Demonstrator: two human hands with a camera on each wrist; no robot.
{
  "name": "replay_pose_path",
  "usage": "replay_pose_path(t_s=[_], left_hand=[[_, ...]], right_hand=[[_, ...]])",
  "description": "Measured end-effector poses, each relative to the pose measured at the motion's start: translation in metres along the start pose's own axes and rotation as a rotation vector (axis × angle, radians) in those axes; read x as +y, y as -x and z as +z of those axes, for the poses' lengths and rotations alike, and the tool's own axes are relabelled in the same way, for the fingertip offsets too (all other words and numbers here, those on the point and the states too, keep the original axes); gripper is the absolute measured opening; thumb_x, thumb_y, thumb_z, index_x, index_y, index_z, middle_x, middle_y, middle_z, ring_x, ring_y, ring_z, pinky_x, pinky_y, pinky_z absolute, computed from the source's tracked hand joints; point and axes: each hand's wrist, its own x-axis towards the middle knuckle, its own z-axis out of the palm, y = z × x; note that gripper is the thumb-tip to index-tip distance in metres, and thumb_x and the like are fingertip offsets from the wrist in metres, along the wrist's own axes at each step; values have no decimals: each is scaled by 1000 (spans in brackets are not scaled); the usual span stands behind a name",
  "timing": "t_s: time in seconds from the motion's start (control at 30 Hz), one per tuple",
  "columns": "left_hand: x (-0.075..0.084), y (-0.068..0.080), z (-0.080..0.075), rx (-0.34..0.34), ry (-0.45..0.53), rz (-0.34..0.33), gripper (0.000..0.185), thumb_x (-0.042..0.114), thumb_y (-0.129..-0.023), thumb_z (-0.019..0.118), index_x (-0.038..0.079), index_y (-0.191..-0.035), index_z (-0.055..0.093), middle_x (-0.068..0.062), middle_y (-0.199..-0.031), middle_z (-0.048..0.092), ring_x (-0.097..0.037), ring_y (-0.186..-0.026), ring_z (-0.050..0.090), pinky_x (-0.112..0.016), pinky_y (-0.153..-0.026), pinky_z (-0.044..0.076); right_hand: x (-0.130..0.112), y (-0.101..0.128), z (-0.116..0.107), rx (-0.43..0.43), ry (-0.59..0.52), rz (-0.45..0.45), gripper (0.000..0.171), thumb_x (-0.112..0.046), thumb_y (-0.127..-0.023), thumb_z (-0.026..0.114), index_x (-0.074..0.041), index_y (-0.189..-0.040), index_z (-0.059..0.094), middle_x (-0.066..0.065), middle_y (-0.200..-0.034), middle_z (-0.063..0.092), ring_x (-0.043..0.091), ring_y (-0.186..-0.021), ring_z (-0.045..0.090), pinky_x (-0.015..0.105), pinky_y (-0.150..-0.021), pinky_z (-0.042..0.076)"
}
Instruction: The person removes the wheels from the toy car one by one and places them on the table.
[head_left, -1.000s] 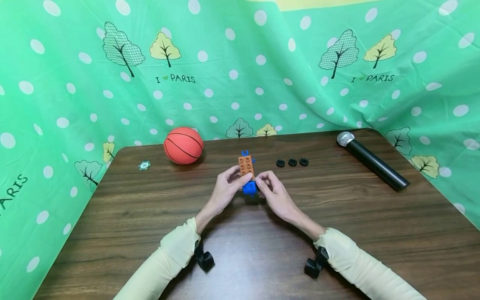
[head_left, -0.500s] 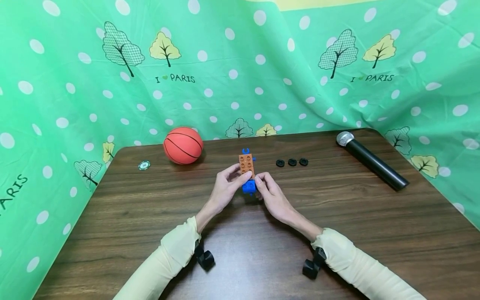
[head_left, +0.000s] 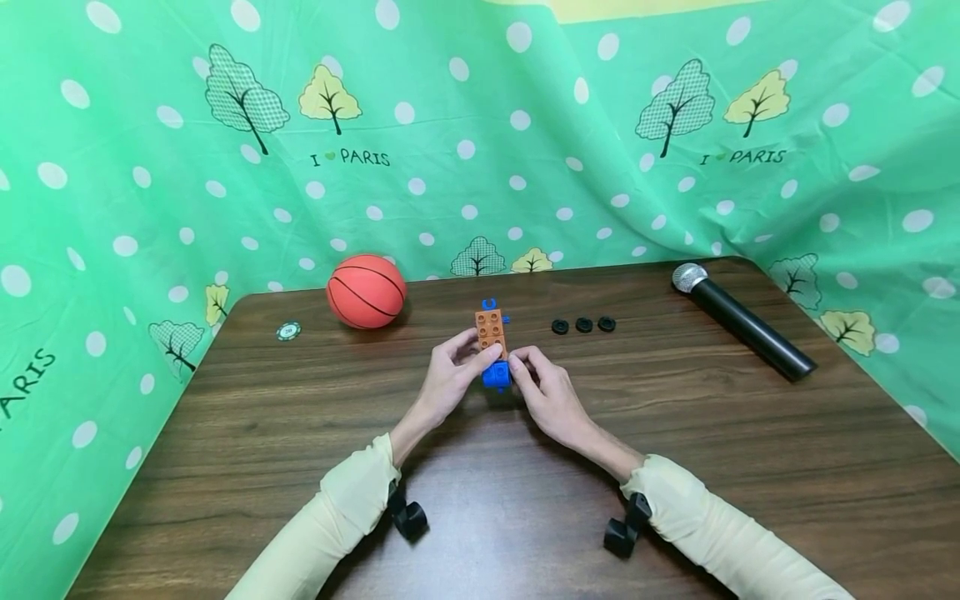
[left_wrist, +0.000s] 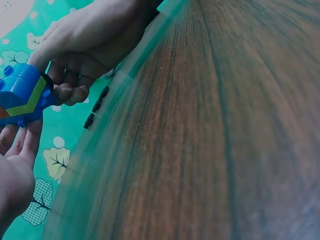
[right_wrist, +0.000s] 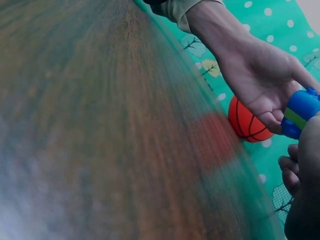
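**Both hands on the block toy at mid-table**

On my head feed, scanning from the left, I see a small round chip lying flat on the brown wooden table, and just right of it, well apart, an orange ball sitting near the back edge against the green patterned cloth.

Next comes my left hand. Its fingers are curled around the block toy, thumb pressed on the near end of the orange brick, the other fingers wrapped on the left side. The toy is at the middle of the table, a little back from centre, with an orange studded brick on top and a blue piece below and at the near end. On my left wrist feed the blue piece shows a yellow-green chevron stripe, and I cannot tell from any view whether the toy rests on the wood or is lifted just off it.

My right hand meets the toy from the right, fingertips pinching the blue near end, touching the left thumb. The right wrist feed shows the same blue part between the two hands, with the ball blurred behind.

Further right, three small black rings lie in a row, just beside each other. At the far right a black microphone lies slanted, silver head toward the back.
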Motion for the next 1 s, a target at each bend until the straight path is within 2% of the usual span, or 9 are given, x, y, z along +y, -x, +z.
replay_pose_path(t_s=[0.1,0.23,0.57,0.77,1.0], left_hand=[[0,0,-1,-13,-1,8,43,13,-97,68,-7,-135,62,-8,-98,69,-13,-89,70,-26,-81,54],[-1,1,-1,-31,0,14,41,11,-98,67,-7,-135,62,-7,-97,69,-12,-88,70,-25,-81,54],[-2,2,0,-59,1,13,40,8,-99,66,-8,-135,62,-14,-102,71,-16,-94,71,-27,-85,55],[-2,2,-1,-74,-19,13,41,9,-100,67,-7,-137,61,-17,-108,71,-23,-101,71,-29,-89,55],[-3,1,-1,-71,-23,20,39,9,-100,67,-6,-136,63,-17,-109,71,-22,-101,70,-31,-90,55]], right_hand=[[3,-1,0,7,15,-60,10,-4,-107,53,-5,-108,63,-5,-76,53,10,-64,49,27,-59,42],[6,-1,0,4,32,-110,8,-1,-105,55,-5,-105,61,-5,-77,55,12,-65,52,27,-59,44],[11,-1,-4,3,131,-225,10,-8,-105,55,-2,-104,62,-4,-76,59,7,-63,50,25,-54,43],[12,-2,-5,-1,170,-251,8,-8,-103,54,-3,-103,61,-5,-74,55,6,-61,48,24,-52,41],[12,-3,-5,-13,175,-239,7,-7,-101,54,-4,-103,60,-5,-73,54,6,-61,47,24,-52,41]])
